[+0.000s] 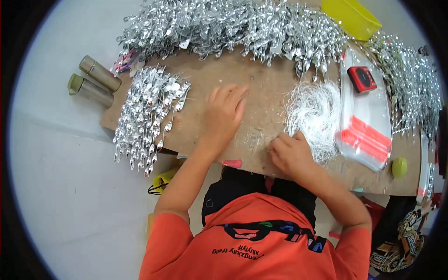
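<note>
A person in an orange shirt leans over a brown board (261,88) used as a worktop, seen from above.

The left hand (224,114) reaches forward with the arm nearly straight. It lies palm down and open on the bare board, fingers spread a little and pointing away from the body. It holds nothing.

The right hand (290,153) is drawn in closer to the body, with the elbow bent out to the right. Its fingers are curled in a loose fist near the board's front edge. Whether they pinch anything is too small to tell.

A tangle of thin white threads (313,112) lies just beyond the right hand, touching its fingertips. A bunch of shiny silver leaf ornaments (147,114) lies to the left of the open hand, near but apart from it, and hangs over the board's front edge. A far larger heap of silver ornaments (233,25) runs along the back of the board.

To the right of the threads lies a stack of clear plastic bags (366,130) with red strips, with a small red box (362,78) on top. Two metal flasks (93,81) lie off the board's left end.
</note>
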{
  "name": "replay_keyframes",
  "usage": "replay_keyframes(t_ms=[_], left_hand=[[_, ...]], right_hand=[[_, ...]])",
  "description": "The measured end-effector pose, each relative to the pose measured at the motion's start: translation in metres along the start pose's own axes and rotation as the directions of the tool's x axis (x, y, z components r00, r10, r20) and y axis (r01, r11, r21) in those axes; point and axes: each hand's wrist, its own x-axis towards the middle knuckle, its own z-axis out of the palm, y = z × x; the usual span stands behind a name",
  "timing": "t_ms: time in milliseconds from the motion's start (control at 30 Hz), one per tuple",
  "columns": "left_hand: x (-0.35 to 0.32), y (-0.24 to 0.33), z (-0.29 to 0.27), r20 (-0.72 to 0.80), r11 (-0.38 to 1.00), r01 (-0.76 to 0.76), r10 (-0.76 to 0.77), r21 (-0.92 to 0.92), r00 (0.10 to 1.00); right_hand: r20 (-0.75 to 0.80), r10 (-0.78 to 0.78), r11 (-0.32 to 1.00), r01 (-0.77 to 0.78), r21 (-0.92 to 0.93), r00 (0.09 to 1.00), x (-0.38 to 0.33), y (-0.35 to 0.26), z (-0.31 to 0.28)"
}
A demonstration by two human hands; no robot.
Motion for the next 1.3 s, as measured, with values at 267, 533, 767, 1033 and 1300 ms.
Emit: replay_keyframes(t_ms=[267, 533, 767, 1033, 1300], left_hand=[[0.091, -0.033, 0.045, -0.267, 0.974, 0.166, -0.202, -0.151, 0.942], [0.123, -0.064, 0.074, -0.267, 0.990, 0.141, -0.128, 0.028, 0.955], [0.129, -0.060, 0.089, -0.084, 0.980, 0.092, -0.078, 0.179, 0.993], [0.108, -0.050, 0.059, -0.229, 0.999, 0.049, -0.045, 0.016, 0.972], [0.086, 0.015, -0.054, -0.417, 0.669, 0.011, -0.476, -0.743, 0.774]], right_hand=[[0.139, 0.683, 0.163, -0.335, 0.928, 0.717, -0.020, -0.023, -0.053], [0.062, 0.717, 0.229, -0.319, 0.920, 0.694, -0.039, -0.012, -0.052], [0.123, 0.689, 0.237, -0.383, 0.893, 0.714, -0.055, -0.018, -0.051], [0.022, 0.717, 0.318, -0.355, 0.879, 0.696, -0.067, -0.025, -0.057], [-0.250, 0.683, 0.627, -0.376, 0.682, 0.686, -0.065, -0.007, -0.061]])
